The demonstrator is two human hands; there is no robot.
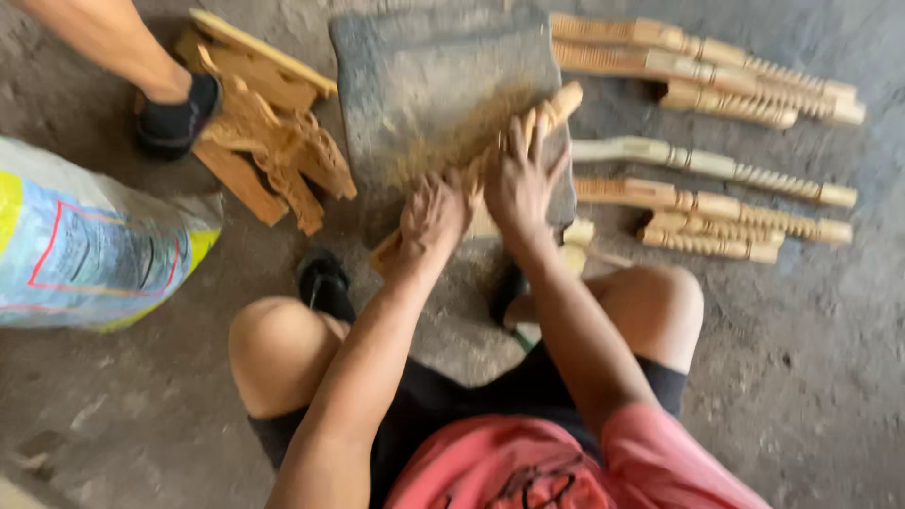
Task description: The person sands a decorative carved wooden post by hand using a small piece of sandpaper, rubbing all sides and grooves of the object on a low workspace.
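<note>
I squat over a grey stone slab (424,66) dusted with sawdust. A carved wooden spindle (558,102) lies slanted across the slab's right side. My right hand (520,179) presses down on its middle with fingers spread over it. My left hand (432,215) grips the spindle's lower end near the slab's front edge. Both hands are blurred.
Several finished carved spindles (716,165) lie in rows on the concrete floor at right. Carved wooden pieces (269,141) sit at upper left beside another person's sandalled foot (174,113). A printed woven sack (90,240) lies at left.
</note>
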